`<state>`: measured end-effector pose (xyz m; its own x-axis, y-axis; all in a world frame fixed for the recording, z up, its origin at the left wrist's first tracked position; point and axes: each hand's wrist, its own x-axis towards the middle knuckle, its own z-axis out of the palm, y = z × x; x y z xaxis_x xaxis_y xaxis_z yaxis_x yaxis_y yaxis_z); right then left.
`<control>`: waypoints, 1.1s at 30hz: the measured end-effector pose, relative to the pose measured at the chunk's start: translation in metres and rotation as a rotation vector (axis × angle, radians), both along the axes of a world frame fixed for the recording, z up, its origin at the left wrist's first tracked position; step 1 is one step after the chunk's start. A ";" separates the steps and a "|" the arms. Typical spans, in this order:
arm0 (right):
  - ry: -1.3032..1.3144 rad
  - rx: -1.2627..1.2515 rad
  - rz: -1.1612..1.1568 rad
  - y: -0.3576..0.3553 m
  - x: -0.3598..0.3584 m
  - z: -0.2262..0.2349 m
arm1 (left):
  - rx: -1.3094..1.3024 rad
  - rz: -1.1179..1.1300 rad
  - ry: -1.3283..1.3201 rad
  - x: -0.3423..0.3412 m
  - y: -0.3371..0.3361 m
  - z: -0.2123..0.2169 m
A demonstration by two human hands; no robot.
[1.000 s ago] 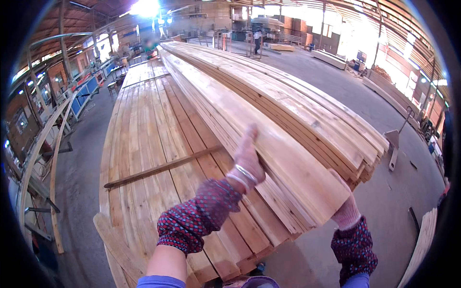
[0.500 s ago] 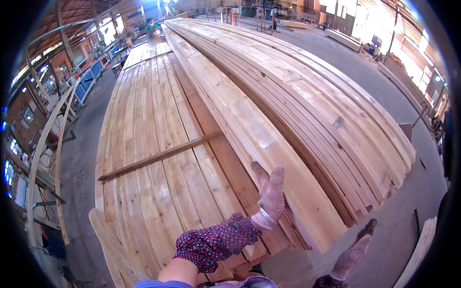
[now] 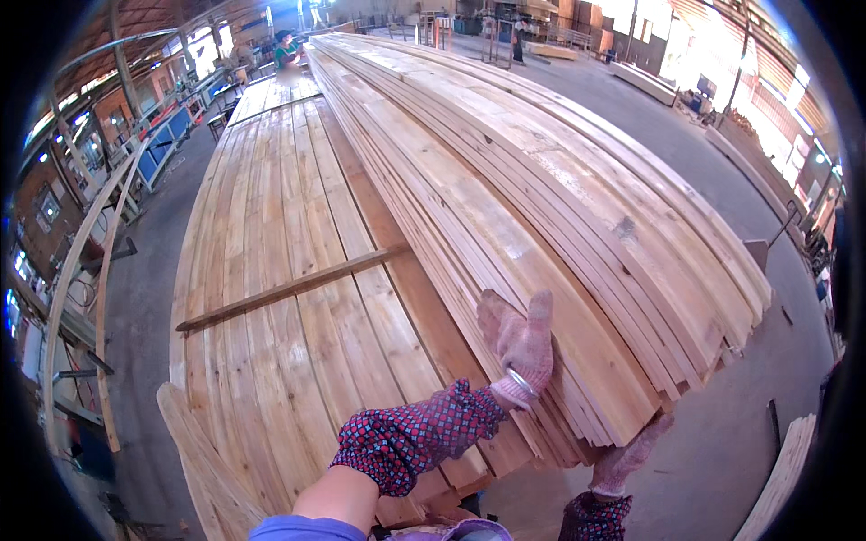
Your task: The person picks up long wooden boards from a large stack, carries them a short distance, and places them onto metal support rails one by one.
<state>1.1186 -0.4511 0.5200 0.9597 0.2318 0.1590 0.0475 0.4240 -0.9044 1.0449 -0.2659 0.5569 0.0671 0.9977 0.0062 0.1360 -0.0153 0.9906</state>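
Note:
My left hand (image 3: 521, 344), in a pale work glove with a patterned sleeve cover, lies with its palm against the left side of a stack of long pale boards (image 3: 505, 243). Its thumb points up and its fingers are stretched out. By the near ends of the same boards is my right hand (image 3: 624, 458), gloved as well, its palm side toward the end faces. Its fingers look extended, partly hidden near the corner of the boards. Neither hand wraps round a board.
On the left lies a flat layer of boards (image 3: 262, 361) with a thin wooden crosspiece (image 3: 293, 290) over it. A pale plank (image 3: 203, 451) sticks out at lower left. A person (image 3: 287, 52) stands at the far end. Grey floor (image 3: 713, 460) runs along the right.
The nearest wide board has shifted right, closing the gap beside the stack. My right hand has moved left to the board ends; my left hand has gone slightly right with the boards.

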 end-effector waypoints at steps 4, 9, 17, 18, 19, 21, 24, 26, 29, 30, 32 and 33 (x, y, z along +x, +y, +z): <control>0.038 0.001 0.098 -0.011 0.005 0.007 | 0.142 -0.005 -0.138 0.007 -0.027 -0.015; -0.238 -0.084 -0.003 -0.004 0.017 -0.013 | 0.350 0.116 -0.103 0.029 -0.046 -0.042; -0.131 -0.013 -0.021 -0.012 0.027 -0.029 | 0.371 0.073 -0.114 0.022 -0.056 -0.041; -0.033 0.084 0.053 -0.014 0.023 -0.022 | 0.397 0.065 -0.094 0.024 -0.060 -0.042; 0.069 0.172 0.130 -0.017 0.017 -0.022 | 0.414 0.059 -0.068 0.021 -0.064 -0.046; -0.530 -0.334 -0.192 -0.027 0.022 -0.050 | 0.453 -0.042 0.007 0.013 -0.069 -0.060; -0.475 -0.357 -0.027 -0.040 0.011 -0.043 | 0.352 -0.265 0.083 -0.016 -0.055 -0.080; -0.195 -0.169 0.288 -0.056 0.006 -0.029 | 0.290 -0.429 0.023 -0.033 -0.072 -0.066; -0.286 -0.231 0.198 -0.082 -0.013 -0.033 | 0.385 -0.369 0.147 -0.091 -0.132 -0.051; -0.271 -0.149 0.182 -0.085 -0.037 -0.024 | 0.393 -0.414 0.117 -0.126 -0.148 -0.055; -0.303 -0.082 0.176 -0.091 -0.091 -0.015 | 0.328 -0.408 0.047 -0.202 -0.191 -0.072; -0.366 -0.100 0.175 -0.097 -0.117 -0.015 | 0.249 -0.385 0.000 -0.237 -0.214 -0.080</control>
<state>1.0014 -0.5477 0.5054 0.7887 0.4180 0.4507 0.3085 0.3651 -0.8784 0.8077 -0.4803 0.4773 0.4324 0.8685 0.2424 0.0741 -0.3022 0.9504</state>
